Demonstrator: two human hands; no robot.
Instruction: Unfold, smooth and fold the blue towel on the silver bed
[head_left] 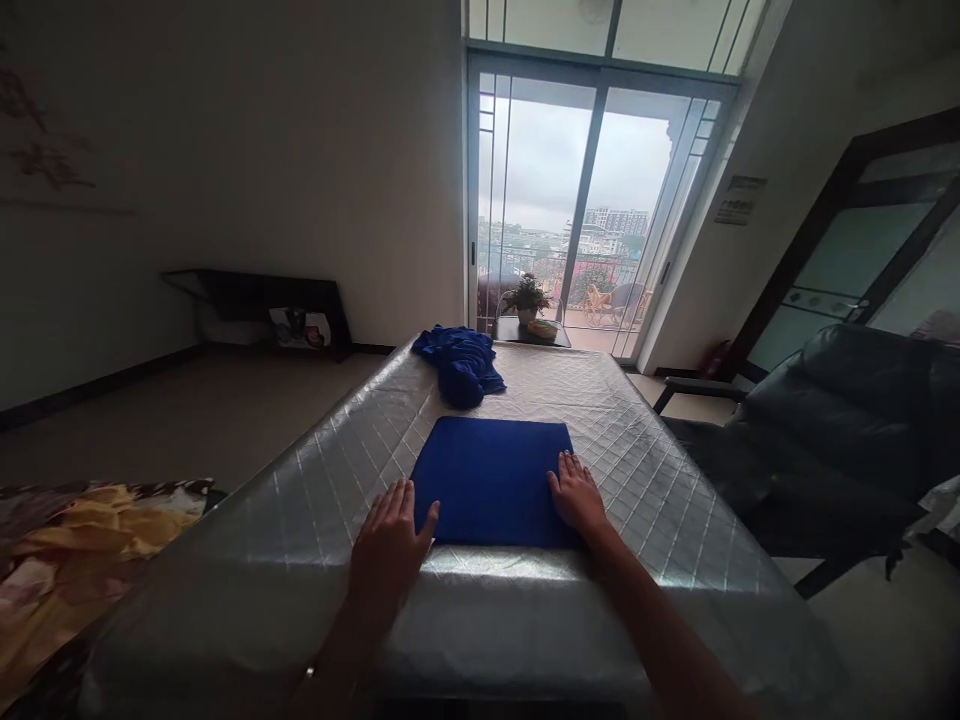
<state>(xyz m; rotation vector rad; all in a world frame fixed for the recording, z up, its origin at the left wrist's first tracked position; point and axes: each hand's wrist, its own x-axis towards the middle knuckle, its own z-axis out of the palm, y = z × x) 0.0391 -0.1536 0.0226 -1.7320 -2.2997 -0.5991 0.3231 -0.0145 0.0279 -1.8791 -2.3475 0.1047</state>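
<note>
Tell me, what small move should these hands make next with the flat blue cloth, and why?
Perhaps ease the left hand and right hand gently under the side edges of the flat blue cloth. Both hands rest open at its opposite sides, and its surface looks smooth, so more flattening seems needless. The crumpled blue cloth lies beyond its far edge.

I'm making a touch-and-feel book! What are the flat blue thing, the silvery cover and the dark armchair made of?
Flat blue thing: probably fabric, matte, as it shows no shine. Silvery cover: perhaps plastic or coated cloth, glossy, because it catches bright glints. Dark armchair: maybe leather or imitation leather, faintly shiny, with creases.
</note>
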